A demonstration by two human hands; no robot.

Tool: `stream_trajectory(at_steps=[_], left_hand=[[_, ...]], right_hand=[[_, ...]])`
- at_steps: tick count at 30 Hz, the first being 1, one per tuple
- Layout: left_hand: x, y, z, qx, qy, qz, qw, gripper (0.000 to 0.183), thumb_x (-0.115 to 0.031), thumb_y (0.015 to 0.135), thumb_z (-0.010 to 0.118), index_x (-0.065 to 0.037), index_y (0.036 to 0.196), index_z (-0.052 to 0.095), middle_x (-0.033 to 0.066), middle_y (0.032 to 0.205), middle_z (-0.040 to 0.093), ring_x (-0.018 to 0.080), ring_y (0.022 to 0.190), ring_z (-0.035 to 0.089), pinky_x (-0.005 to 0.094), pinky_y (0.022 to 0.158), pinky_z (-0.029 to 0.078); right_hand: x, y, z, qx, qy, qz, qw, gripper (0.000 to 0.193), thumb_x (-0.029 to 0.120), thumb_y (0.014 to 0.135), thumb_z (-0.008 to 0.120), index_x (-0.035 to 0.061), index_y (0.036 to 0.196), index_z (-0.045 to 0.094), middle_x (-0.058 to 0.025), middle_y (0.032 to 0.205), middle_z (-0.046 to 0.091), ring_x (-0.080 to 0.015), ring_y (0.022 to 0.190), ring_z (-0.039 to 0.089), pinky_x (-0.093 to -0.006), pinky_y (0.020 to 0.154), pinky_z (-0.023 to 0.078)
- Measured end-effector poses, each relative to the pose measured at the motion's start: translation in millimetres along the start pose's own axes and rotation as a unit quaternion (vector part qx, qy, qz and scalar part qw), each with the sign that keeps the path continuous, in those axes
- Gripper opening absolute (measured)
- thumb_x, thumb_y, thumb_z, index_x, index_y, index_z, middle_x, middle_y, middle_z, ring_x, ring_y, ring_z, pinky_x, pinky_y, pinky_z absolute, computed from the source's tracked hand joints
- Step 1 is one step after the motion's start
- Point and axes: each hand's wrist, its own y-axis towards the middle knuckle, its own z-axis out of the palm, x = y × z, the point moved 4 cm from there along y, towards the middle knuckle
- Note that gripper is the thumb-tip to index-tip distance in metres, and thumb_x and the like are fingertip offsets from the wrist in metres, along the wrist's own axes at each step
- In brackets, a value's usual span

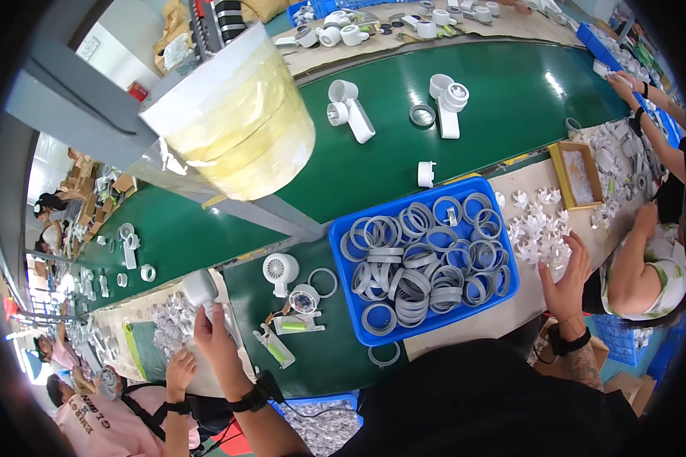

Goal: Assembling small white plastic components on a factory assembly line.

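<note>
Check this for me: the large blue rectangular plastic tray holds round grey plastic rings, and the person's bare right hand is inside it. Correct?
Not quite: the large blue rectangular plastic tray does hold round grey plastic rings, but the head view shows the person's bare right hand outside it, to its right, by small white finned plastic pieces.

A green belt [511, 84] crosses the upper middle of the frame, bearing two white handled fan housings [359, 126] and a small white cylindrical part [425, 174]; along its near edge runs a beige worktop [522, 179], with white fan impellers [537, 228] and a yellowish box [558, 179] at right; a green mat [320, 373], lower centre, carries a round fan head [280, 268] and a grey ring [337, 283] (a blue tray [465, 306] sits just right of these).
</note>
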Motion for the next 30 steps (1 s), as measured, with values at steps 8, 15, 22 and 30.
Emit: stream_trajectory(at_steps=[8, 15, 22, 30], left_hand=[[-91.3, -49.5, 10.2, 0.239, -0.586, -0.04, 0.773, 0.065, -0.051, 0.118, 0.049, 0.001, 0.156, 0.056, 0.0063, 0.11, 0.068, 0.02, 0.074, 0.067, 0.0364, 0.061, 0.057], [-60.5, -23.6, 25.7, 0.171, -0.451, -0.022, 0.876, 0.042, -0.015, 0.103, 0.067, 0.001, 0.142, 0.066, 0.0112, 0.109, 0.074, 0.0198, 0.075, 0.071, 0.033, 0.064, 0.058], [49.0, 40.9, 61.5, 0.075, -0.137, -0.027, 0.987, 0.04, -0.01, 0.095, 0.079, 0.0, 0.133, 0.069, 0.0062, 0.101, 0.077, 0.0141, 0.075, 0.069, 0.0308, 0.066, 0.054], [29.4, 24.2, 64.6, -0.043, -0.143, 0.112, 0.982, 0.054, -0.008, 0.095, 0.082, -0.001, 0.146, 0.066, 0.013, 0.12, 0.076, 0.0171, 0.086, 0.073, 0.0318, 0.069, 0.057]], right_hand=[[22.7, 12.4, -9.8, -0.013, 0.026, -0.054, 0.998, 0.07, 0.016, 0.085, 0.085, 0.008, 0.148, 0.058, -0.0189, 0.157, 0.058, -0.0428, 0.147, 0.052, -0.0549, 0.124, 0.036], [11.9, 9.0, -5.7, -0.013, 0.056, -0.052, 0.997, 0.062, 0.014, 0.083, 0.085, 0.0076, 0.14, 0.061, -0.0186, 0.15, 0.062, -0.0426, 0.142, 0.055, -0.055, 0.122, 0.038], [-9.0, 2.1, -3.8, -0.015, 0.066, -0.023, 0.997, 0.059, 0.013, 0.082, 0.085, 0.0065, 0.137, 0.062, -0.0191, 0.146, 0.064, -0.0422, 0.14, 0.056, -0.0541, 0.12, 0.039], [-19.3, -6.9, 12.3, -0.006, 0.066, -0.028, 0.997, 0.057, 0.016, 0.082, 0.084, 0.0067, 0.134, 0.063, -0.0201, 0.143, 0.065, -0.0429, 0.137, 0.057, -0.0538, 0.119, 0.04]])
